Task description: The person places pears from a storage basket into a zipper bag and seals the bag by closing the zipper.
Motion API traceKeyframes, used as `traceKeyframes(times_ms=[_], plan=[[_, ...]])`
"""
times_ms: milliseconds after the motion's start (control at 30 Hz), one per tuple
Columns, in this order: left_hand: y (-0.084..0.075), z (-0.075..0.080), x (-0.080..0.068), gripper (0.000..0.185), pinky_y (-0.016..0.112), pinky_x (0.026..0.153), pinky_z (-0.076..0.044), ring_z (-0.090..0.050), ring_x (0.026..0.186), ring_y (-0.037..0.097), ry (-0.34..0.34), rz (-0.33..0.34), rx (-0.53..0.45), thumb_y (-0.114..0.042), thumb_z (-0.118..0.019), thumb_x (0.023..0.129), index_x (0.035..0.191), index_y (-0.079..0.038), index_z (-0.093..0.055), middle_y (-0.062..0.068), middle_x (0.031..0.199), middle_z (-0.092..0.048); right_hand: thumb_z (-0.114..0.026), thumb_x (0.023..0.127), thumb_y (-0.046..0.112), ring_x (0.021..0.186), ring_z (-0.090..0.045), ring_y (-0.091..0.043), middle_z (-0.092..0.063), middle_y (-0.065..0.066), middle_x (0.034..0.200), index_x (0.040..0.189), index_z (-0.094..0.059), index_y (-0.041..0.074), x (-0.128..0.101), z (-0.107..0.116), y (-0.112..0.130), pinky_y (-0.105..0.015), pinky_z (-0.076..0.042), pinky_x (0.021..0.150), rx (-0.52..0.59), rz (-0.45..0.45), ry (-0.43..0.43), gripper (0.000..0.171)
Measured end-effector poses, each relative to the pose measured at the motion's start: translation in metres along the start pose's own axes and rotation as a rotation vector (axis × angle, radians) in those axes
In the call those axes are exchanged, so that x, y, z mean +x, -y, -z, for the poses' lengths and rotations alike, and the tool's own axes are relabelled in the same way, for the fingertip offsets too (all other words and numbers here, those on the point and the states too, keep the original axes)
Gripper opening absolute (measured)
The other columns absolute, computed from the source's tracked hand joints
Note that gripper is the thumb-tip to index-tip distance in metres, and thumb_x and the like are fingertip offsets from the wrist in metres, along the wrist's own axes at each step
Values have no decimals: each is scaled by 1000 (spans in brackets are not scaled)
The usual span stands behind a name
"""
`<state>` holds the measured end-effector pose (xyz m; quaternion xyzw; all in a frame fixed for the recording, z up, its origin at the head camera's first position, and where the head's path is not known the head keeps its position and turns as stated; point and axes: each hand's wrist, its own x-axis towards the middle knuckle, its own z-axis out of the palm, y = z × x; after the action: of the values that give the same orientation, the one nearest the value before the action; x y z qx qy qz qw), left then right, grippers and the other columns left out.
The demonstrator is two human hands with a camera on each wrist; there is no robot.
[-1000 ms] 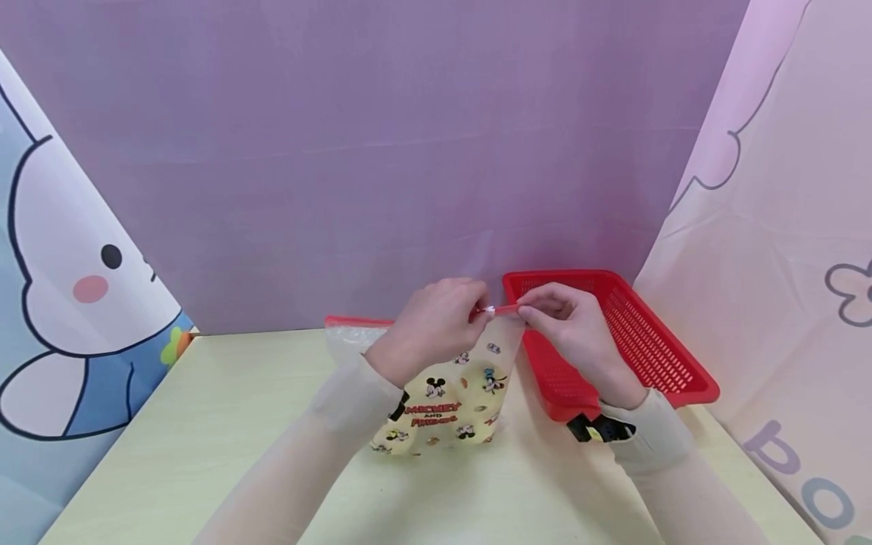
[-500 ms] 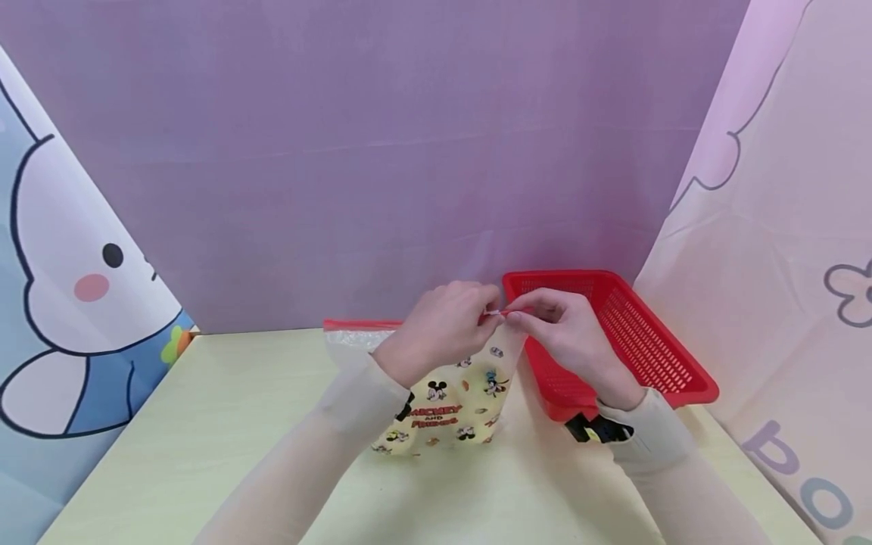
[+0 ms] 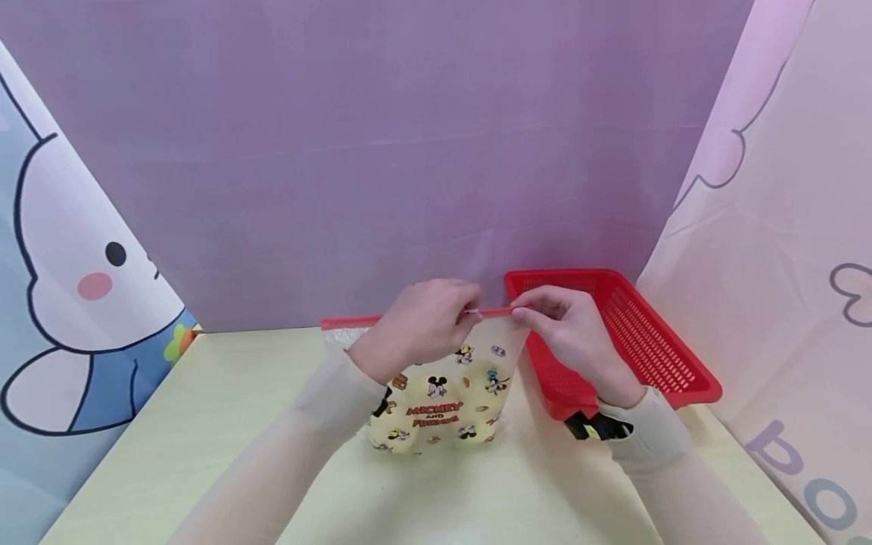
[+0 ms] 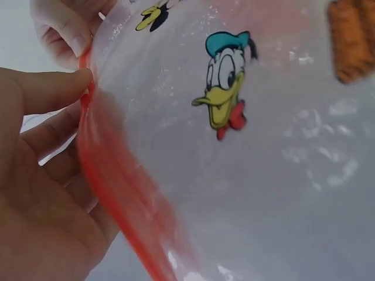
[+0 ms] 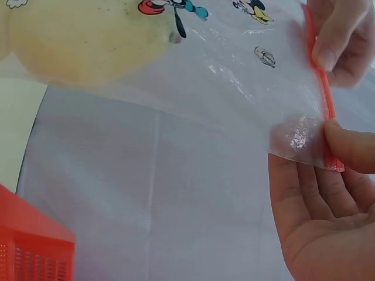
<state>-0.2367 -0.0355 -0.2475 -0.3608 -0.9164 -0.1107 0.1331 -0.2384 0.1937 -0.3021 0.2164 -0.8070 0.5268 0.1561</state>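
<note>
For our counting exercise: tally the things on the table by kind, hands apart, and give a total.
Zip bags: 2, one pinched at its red strip by the left hand and the right hand, the other behind it.
Red baskets: 1.
Total: 3.

Both hands, left hand [image 3: 415, 327] and right hand [image 3: 568, 333], pinch the zip bag's [image 3: 439, 401] red strip beside a red basket [image 3: 640, 341].

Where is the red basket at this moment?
In the head view the red basket sits on the table at the right, against the purple backdrop, just behind the right hand and beside the zip bag.
</note>
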Motion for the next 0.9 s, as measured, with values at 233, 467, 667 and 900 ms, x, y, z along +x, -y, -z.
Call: traceKeyframes(times_ms=[233, 467, 667, 900], plan=[[7, 2, -8, 7, 30, 66, -54, -59, 74, 13, -38, 4, 17, -20, -68, 97, 94, -14, -68, -3, 86, -64, -74, 95, 14, 78, -68, -25, -74, -8, 95, 106, -76, 8, 0, -2, -1, -28, -58, 71, 11, -15, 3, 13], [8, -2, -10, 6, 28, 62, -53, -58, 70, 12, -81, 10, 57, -15, -67, 94, 89, -15, -66, -4, 81, -62, -74, 94, 14, 83, -68, -26, -72, -8, 103, 110, -74, 5, 1, -6, 1, -27, -59, 73, -16, -8, 22, 18], [7, -4, -9, 3, 26, 59, -51, -57, 67, 11, -93, -4, 64, -15, -66, 93, 90, -14, -66, -4, 79, -61, -75, 94, 16, 82, -66, -33, -72, -8, 102, 111, -75, 6, 2, -9, 3, -26, -57, 70, -27, -12, 31, 20], [6, -4, -8, 6, 24, 56, -48, -52, 64, 10, -70, -26, 67, -15, -65, 93, 88, -16, -62, -6, 76, -57, -75, 94, 13, 79, -66, -32, -73, -7, 98, 108, -76, 7, 0, -9, 4, -26, -57, 68, -37, -7, 17, 15]])
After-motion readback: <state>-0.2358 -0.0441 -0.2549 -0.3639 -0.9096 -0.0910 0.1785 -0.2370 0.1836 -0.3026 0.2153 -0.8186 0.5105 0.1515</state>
